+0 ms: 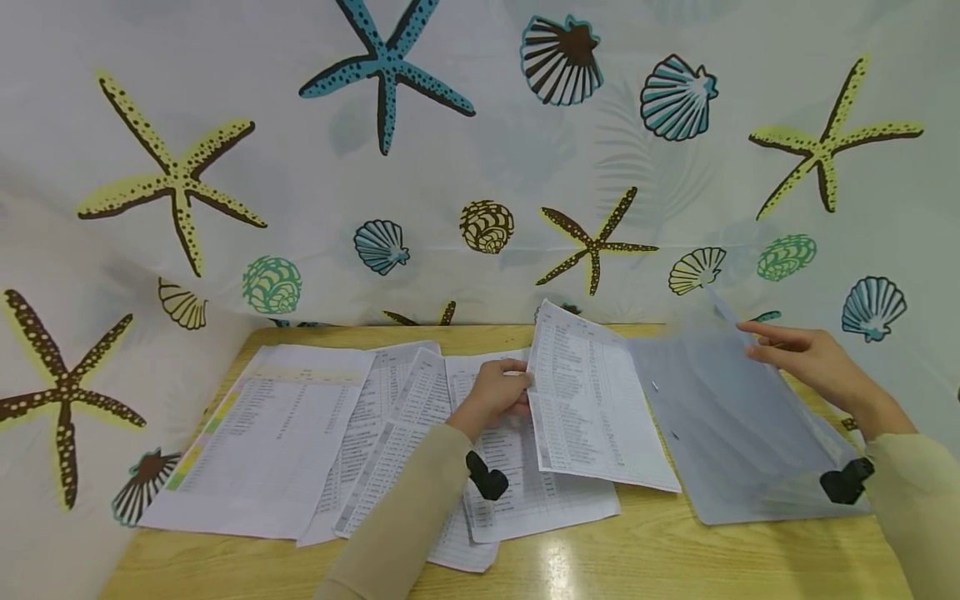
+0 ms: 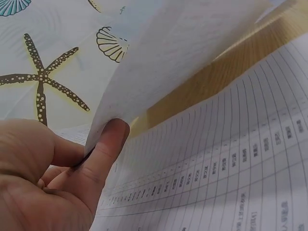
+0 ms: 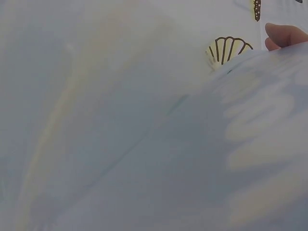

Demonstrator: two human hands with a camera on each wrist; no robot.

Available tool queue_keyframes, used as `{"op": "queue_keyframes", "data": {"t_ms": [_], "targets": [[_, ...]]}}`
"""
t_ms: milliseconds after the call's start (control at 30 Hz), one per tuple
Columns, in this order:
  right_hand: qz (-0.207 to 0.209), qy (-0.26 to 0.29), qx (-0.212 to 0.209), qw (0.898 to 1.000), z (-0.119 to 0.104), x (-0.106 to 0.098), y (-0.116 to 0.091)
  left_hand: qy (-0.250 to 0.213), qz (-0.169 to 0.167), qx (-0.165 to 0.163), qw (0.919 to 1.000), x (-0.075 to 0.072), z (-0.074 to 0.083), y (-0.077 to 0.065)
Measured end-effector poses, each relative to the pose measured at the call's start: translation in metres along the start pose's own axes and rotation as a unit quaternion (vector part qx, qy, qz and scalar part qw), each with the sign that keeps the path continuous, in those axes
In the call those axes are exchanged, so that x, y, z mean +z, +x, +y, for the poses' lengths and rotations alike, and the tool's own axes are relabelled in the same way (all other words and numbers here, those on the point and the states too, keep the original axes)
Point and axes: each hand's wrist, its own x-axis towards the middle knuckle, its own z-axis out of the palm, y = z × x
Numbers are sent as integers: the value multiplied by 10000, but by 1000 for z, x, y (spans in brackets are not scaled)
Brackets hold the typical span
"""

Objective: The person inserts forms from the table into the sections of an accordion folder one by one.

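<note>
Sheet [image 1: 592,400], right of centre in the frame, is pinched at its left edge by the left hand [image 1: 497,390]; the right hand [image 1: 813,358], farther right, pinches the lifted edge of the folder [image 1: 727,442]. Best hold the folder wide and the sheet flat, so corners don't snag.

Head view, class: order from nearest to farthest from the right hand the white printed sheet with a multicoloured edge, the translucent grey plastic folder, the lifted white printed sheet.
1. Translucent plastic folder: right, pinched by the right hand.
2. Lifted printed sheet: centre, held by the left hand.
3. Sheet with multicoloured edge: far left.
</note>
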Motion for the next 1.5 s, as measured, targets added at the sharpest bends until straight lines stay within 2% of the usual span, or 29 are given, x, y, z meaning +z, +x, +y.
{"op": "queue_keyframes", "data": {"t_ms": [300, 600, 900, 1167, 1500], "targets": [[0, -64, 92, 9999, -3, 2, 1, -590, 52, 161, 9981, -3, 19, -3], [43, -299, 105, 9995, -4, 3, 2, -1008, -234, 241, 9943, 3, 38, -7], [25, -238, 167, 9996, -3, 4, 3, -1250, -254, 155, 9917, 19, 50, -9], [49, -272, 198, 9994, -3, 5, 3, -1431, -304, 133, 9891, 41, 52, -6], [7, -185, 260, 9995, -7, 5, 5, -1563, -83, 188, 9875, 65, 52, -5]]}}
